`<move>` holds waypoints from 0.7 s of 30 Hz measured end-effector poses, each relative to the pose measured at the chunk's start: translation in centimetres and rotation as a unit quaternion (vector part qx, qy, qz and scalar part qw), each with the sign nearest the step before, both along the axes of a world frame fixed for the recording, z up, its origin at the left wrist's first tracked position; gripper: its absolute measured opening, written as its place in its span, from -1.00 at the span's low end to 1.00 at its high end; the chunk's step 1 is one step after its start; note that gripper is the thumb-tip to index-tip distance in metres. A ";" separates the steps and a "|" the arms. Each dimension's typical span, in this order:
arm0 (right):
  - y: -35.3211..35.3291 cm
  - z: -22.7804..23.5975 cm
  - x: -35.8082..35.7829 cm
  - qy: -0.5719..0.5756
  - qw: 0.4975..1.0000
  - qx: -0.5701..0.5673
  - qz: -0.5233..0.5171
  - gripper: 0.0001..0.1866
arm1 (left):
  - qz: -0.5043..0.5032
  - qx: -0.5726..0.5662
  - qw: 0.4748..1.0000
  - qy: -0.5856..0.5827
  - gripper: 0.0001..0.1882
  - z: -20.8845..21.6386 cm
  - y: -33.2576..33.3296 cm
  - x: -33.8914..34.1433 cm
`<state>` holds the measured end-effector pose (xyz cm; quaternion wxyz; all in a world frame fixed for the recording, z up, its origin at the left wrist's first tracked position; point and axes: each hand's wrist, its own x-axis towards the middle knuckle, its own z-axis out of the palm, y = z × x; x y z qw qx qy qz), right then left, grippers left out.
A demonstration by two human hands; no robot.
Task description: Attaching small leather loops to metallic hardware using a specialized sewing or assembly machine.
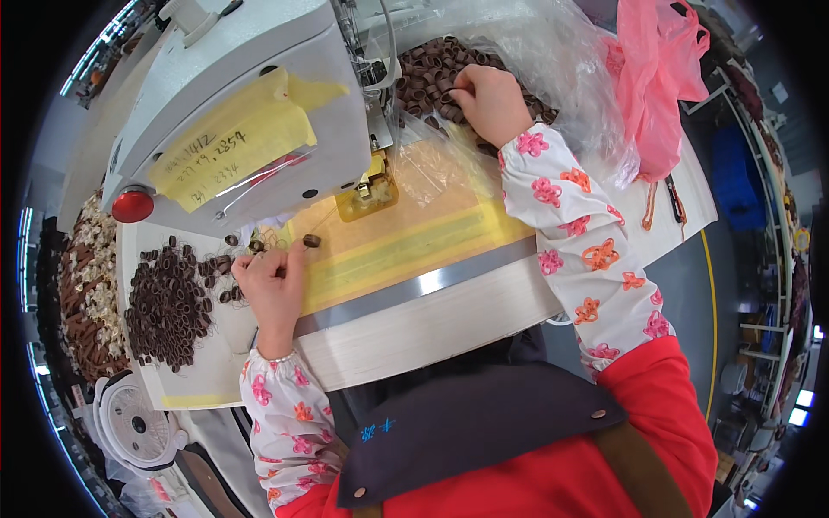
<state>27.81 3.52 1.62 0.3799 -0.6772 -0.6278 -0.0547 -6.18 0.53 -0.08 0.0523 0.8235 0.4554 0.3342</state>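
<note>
My right hand (494,105) reaches into a pile of small brown loops (423,73) lying on clear plastic, right of the sewing machine (259,112). Its thumb and index finger close together on a brown loop, mostly hidden by the fingertips. On the near left of the machine, my left hand (271,287) rests on the table with fingers curled. One brown loop (311,241) sits right at its thumb tip; whether the fingers hold anything is hidden. The presser foot (364,187) stands over a yellow-taped plate between my hands.
Left of my left hand lies a heap of brown loops (168,302) with loose threads. A pink plastic bag (656,86) hangs over the table's far right, with thread snips (675,203) below it. A white fan (134,419) stands at the lower left.
</note>
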 end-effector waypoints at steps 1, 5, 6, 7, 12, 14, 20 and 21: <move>1.0 -0.1 0.5 -0.015 1.000 0.018 -0.007 -0.87 | 0.027 0.001 1.000 0.007 -0.76 0.0 -0.1 -1.2; 2.9 -0.5 3.3 -0.039 0.999 0.003 -0.018 -0.82 | 0.052 -0.059 0.997 -0.017 -0.87 1.2 -0.2 -0.9; 3.1 -0.4 3.7 -0.061 0.998 -0.011 -0.011 -0.80 | 0.040 -0.014 0.999 -0.005 -0.87 1.7 -0.3 0.1; 3.2 -0.3 3.8 -0.081 0.996 -0.026 -0.003 -0.78 | 0.030 0.030 0.999 0.011 -0.86 2.1 -0.4 1.1; 4.0 -0.5 3.2 -0.121 0.989 -0.072 0.052 -0.79 | -0.051 -0.013 0.998 0.026 -0.73 0.9 -0.7 5.6; 4.3 -0.9 3.3 -0.142 0.985 -0.080 0.059 -0.81 | -0.049 -0.047 0.998 0.004 -0.73 -0.1 -0.3 7.1; 4.7 -0.6 3.2 -0.209 0.971 -0.085 0.073 -0.89 | -0.010 -0.023 1.000 0.008 -0.81 -1.9 0.9 7.6; 4.6 -0.6 3.2 -0.221 0.969 -0.080 0.081 -0.89 | -0.009 -0.028 1.000 0.004 -0.83 -1.9 0.9 7.5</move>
